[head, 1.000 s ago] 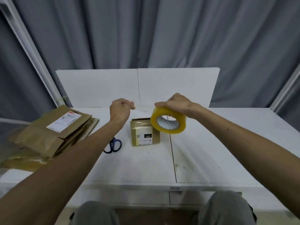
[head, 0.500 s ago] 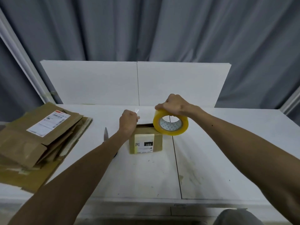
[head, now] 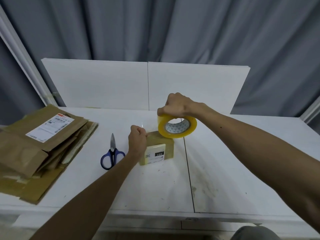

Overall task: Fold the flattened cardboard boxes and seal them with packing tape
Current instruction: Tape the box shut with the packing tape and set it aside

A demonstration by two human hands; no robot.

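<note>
A small folded cardboard box (head: 168, 149) with a white label on its near side stands in the middle of the white table (head: 225, 170). My right hand (head: 178, 106) grips a yellow roll of packing tape (head: 177, 128) from above, held at the box's far right top corner. My left hand (head: 137, 140) is at the box's left edge and pinches the free end of the clear tape strip (head: 149, 126), which stretches from the roll across the box top.
Blue-handled scissors (head: 111, 155) lie shut just left of the box. A stack of flattened cardboard boxes (head: 39, 146) covers the table's left side. White panels (head: 147, 85) stand along the back edge, with grey curtains behind.
Both hands have come down from mid-air to the box, bringing the stretched tape onto its top. The left hand moved right and down to the box's left edge.
</note>
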